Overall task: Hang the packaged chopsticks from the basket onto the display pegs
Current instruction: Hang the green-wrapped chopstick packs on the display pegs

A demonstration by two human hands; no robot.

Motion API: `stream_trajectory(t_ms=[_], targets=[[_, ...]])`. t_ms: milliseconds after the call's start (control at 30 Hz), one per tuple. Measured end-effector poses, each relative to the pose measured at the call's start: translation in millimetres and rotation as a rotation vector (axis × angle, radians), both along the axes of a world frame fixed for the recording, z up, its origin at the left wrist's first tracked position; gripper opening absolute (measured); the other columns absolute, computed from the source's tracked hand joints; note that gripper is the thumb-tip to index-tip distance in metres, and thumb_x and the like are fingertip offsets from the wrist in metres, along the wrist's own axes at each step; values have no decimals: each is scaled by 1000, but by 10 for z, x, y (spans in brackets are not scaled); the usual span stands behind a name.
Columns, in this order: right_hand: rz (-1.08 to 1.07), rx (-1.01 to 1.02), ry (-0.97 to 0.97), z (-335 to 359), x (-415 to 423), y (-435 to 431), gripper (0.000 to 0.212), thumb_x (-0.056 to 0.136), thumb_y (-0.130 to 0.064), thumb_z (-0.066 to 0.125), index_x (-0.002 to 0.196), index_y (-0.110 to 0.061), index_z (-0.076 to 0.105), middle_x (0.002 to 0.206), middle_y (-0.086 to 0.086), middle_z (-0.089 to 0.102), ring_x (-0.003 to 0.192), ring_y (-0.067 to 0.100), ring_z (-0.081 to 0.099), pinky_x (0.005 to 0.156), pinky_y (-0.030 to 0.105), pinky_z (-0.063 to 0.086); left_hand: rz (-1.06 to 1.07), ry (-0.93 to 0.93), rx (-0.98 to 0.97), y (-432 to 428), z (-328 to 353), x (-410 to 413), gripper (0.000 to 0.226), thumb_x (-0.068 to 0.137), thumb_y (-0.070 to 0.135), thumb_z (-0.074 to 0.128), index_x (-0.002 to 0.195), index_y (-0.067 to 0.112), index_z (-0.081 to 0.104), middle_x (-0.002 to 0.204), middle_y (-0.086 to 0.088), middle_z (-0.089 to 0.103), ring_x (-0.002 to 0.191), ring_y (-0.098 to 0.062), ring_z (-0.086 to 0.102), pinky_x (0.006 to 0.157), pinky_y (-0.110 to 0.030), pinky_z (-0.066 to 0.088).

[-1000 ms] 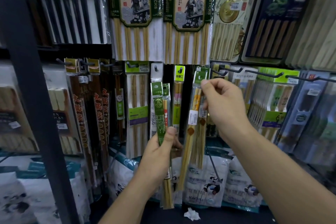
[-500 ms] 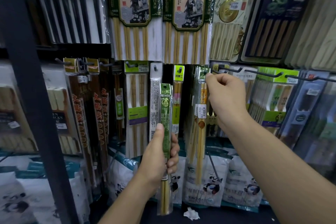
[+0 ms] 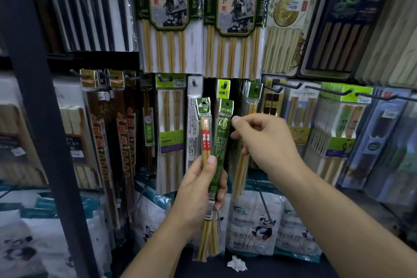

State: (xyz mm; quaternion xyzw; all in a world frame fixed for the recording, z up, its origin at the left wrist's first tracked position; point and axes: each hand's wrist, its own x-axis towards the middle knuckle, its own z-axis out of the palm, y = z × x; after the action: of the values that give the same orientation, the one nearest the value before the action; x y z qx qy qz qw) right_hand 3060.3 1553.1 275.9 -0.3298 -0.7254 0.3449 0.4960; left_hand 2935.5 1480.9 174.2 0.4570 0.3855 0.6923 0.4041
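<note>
Green plastic sleeves one of the two narrow packs that the left hand [image 3: 198,189] grips upright in the middle of the scene. The thumb is pressed across their fronts and the fingers are curled round behind. This green pack [image 3: 222,142] stands on the right. Just beside it on the left is a clear pack [image 3: 206,140] of pale chopsticks with a red band and a green header card. Both headers reach up in front of the lower row of hanging goods, and neither is on a peg.

To the right, the right hand [image 3: 266,142] is raised with its fingers curled. Its forefinger tip is just beside the upper right edge of the green pack. Whether it touches or pinches that pack I cannot tell.

Behind this hand, farther off, a hanging pack [image 3: 253,91] with a green header sits on a peg, and its pale sticks show below the knuckles. More dark pegs [image 3: 286,85] jut out to the right, loaded with green-topped packs.

Higher up hang two large hot-pot chopstick packs [image 3: 169,18], with a pack of black chopsticks [image 3: 90,18] to their left. A dark metal post [image 3: 33,97] slants down the near left. Low down, panda-printed bags [image 3: 255,221] stand against the display, and a crumpled white scrap [image 3: 237,264] lies before them.
</note>
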Motion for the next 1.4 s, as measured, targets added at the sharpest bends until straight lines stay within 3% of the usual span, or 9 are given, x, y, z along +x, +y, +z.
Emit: stream_trajectory(t_ms=[100,200,300,533,733,800,1033,1267,1400], targets=[[121,-150,40,1,3,-37,16,99,-29,64,89,-23,76,67,4,72,45,3,56,41,12,39,-53,-31,13,-10,17,17,23,94,51,59,93,31,70,70,-2,59,52,-13,51,43,-25,41],[269,-313,111,-6,7,-23,17,100,-23,62,107,-14,74,95,15,75,56,11,62,43,18,38,-97,-96,11,-12,15,6,27,93,50,62,97,25,70,65,-5,56,47,-15,48,42,-25,41],[345,-358,158,-20,21,6,22,100,-19,62,116,-5,69,108,12,75,60,9,63,43,19,39,-84,-87,18,-15,21,-9,27,95,49,61,98,24,69,66,-6,57,45,-15,48,43,-26,42],[494,-433,314,-17,36,20,23,79,-20,75,96,-8,66,93,11,73,56,9,54,43,19,40,-52,-60,-16,-24,60,35,29,97,52,59,86,27,69,69,-5,59,48,-16,54,43,-26,44],[296,-323,385,90,120,100,19,90,-17,74,106,-13,66,72,1,67,54,10,56,45,21,44,145,65,5,14,41,48,39,92,44,50,90,6,61,72,5,68,69,-6,66,63,-16,53],[179,-247,352,144,144,143,8,96,-23,68,100,-16,69,72,0,67,54,11,56,44,22,44,160,82,-8,26,39,35,40,92,44,49,89,6,59,71,5,66,69,-7,65,65,-20,55],[-51,-71,268,284,84,217,23,101,-25,62,80,-19,69,55,-10,56,47,6,51,43,16,41,86,63,-28,52,17,48,38,90,45,51,90,7,55,71,0,65,68,-16,65,63,-27,56],[-99,-112,267,280,32,303,32,99,-27,62,86,2,62,70,10,51,61,21,47,51,16,45,76,75,-33,29,24,21,39,91,47,51,90,9,54,66,1,57,58,-13,54,56,-26,51],[-103,-99,288,287,2,324,34,97,-25,64,86,6,61,71,11,49,64,22,46,89,32,45,68,82,-27,30,19,8,31,91,49,55,84,19,59,65,1,52,55,-12,49,52,-28,48]])
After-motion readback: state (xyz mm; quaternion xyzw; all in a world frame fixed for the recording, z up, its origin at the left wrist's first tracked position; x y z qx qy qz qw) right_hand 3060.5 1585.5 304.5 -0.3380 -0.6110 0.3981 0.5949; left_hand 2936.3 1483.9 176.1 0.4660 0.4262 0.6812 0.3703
